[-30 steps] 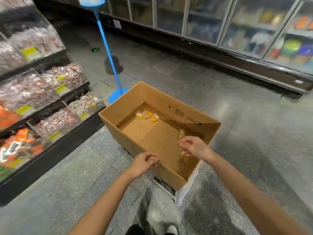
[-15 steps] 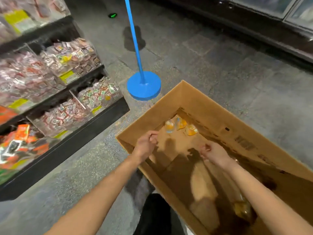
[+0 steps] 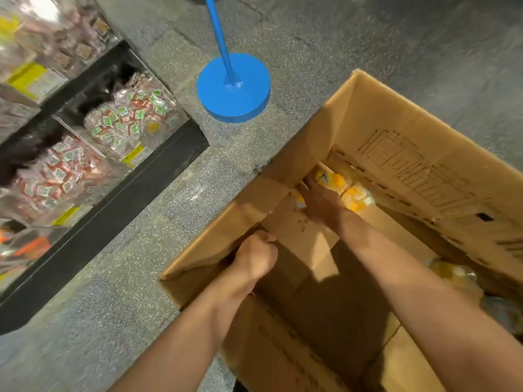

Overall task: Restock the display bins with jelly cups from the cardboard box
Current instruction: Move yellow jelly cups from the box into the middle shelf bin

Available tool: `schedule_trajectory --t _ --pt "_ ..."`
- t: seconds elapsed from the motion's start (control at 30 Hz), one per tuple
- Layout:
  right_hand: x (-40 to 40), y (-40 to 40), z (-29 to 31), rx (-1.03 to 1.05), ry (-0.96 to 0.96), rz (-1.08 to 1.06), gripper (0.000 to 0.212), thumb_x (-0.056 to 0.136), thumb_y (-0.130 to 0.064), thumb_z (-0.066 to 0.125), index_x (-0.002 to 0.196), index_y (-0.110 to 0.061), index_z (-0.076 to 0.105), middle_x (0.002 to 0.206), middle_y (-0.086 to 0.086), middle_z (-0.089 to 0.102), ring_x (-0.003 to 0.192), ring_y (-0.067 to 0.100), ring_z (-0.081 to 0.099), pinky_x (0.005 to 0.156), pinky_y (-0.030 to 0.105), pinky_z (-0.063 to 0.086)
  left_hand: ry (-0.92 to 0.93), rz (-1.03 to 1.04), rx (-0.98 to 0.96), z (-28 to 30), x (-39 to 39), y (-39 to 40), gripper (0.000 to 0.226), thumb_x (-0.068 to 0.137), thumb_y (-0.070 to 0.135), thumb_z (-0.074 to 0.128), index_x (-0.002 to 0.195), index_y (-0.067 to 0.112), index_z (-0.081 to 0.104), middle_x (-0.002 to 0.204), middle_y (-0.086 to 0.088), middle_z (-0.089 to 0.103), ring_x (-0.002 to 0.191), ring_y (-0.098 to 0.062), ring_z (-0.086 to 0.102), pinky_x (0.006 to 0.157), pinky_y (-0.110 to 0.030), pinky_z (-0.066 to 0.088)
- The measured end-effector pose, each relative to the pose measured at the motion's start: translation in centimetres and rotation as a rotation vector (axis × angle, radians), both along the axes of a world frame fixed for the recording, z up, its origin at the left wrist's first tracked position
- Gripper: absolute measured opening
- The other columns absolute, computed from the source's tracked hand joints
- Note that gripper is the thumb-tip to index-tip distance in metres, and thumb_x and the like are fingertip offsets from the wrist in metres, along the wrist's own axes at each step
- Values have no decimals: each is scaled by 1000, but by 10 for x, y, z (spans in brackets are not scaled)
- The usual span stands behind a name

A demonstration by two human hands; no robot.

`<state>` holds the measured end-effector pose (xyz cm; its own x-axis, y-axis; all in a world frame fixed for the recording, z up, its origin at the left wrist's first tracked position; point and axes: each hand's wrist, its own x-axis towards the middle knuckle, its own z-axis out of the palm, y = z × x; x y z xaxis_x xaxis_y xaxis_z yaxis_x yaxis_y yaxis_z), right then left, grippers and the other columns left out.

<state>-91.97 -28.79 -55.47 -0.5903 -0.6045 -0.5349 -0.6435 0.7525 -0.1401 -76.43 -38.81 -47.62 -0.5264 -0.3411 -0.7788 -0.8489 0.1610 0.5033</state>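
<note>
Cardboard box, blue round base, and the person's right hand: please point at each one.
cardboard box (image 3: 402, 154): head view, inner side of far wall.
blue round base (image 3: 249, 89): head view, flat top.
right hand (image 3: 321, 205): head view, back of hand.

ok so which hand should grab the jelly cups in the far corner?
Right hand: already deep in the cardboard box, at the orange jelly cups. Left hand is fisted at the near wall.

box (image 3: 402, 154): matt brown corrugated cardboard
jelly cups (image 3: 357, 198): clear glossy plastic
floor (image 3: 368, 32): speckled grey stone, rough-looking
stand base (image 3: 233, 87): smooth blue paint
bins (image 3: 133, 114): clear glossy plastic
</note>
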Motion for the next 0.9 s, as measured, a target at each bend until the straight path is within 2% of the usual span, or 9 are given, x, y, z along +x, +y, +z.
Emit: schedule_trajectory --t 0.07,0.2,0.3,0.43,0.53,0.6,0.67,0.8,0.9 --pt "4 3 -8 -18 54 27 64 93 -14 49 149 -25 20 157 7 8 132 31 40 86 40 50 -29 29 47 5 -3 0 34 95 6 46 129 4 53 126 -14 57 120 -29 52 102 -39 44" --pt "24 24 -12 -17 35 -77 55 92 -6 46 143 -19 30 143 16 31 108 40 55 67 34 41 -26 278 332 18 -11 2 32 100 6 39 131 1 47 108 -8 59 103 -21 53 86 -32 45" --pt "42 51 -7 -261 -52 -462 27 91 -7 58 115 -7 45 108 13 52 83 27 55 64 28 39 -63 246 376 22 -13 5 36 101 15 40 134 1 43 134 -6 49 124 -26 49 101 -40 41" --pt "78 67 37 -830 -675 -1117 11 96 -1 48 100 -5 39 72 10 56 51 12 57 52 23 51 -80 161 510 23 -13 7 43 90 40 58 129 25 48 130 3 41 122 -22 49 98 -37 47" --pt "110 75 60 -968 -1074 -962 10 95 0 43 104 -5 39 74 8 60 63 18 63 57 22 53 -23 236 617 19 -12 9 65 73 38 76 130 18 53 135 2 50 121 -20 52 92 -34 49" --pt "113 79 58 -862 -1211 -897 16 95 -12 49 110 -7 46 86 7 64 74 21 65 62 24 54 53 354 550 13 -12 8 56 74 18 79 124 11 55 123 -3 62 115 -18 57 83 -29 52" --pt "103 79 45 -745 -1067 -982 24 96 -21 48 116 -8 53 92 5 66 75 19 64 61 22 53 124 323 338 7 -9 6 66 66 11 83 123 7 52 111 -5 64 103 -16 62 78 -24 53" --pt "43 78 8 -672 -647 -1688 31 95 -33 55 108 -5 57 80 6 61 65 16 58 59 25 52 186 -47 -47 3 -2 3 70 64 10 83 121 11 42 88 8 54 55 9 59 48 -5 44" --pt "9 73 -18 -566 -719 -1731 50 79 -57 66 99 -13 55 90 7 60 75 17 59 65 27 53 235 -163 -109 -1 1 8 85 62 13 85 131 13 35 104 3 58 77 -8 62 59 -13 47"
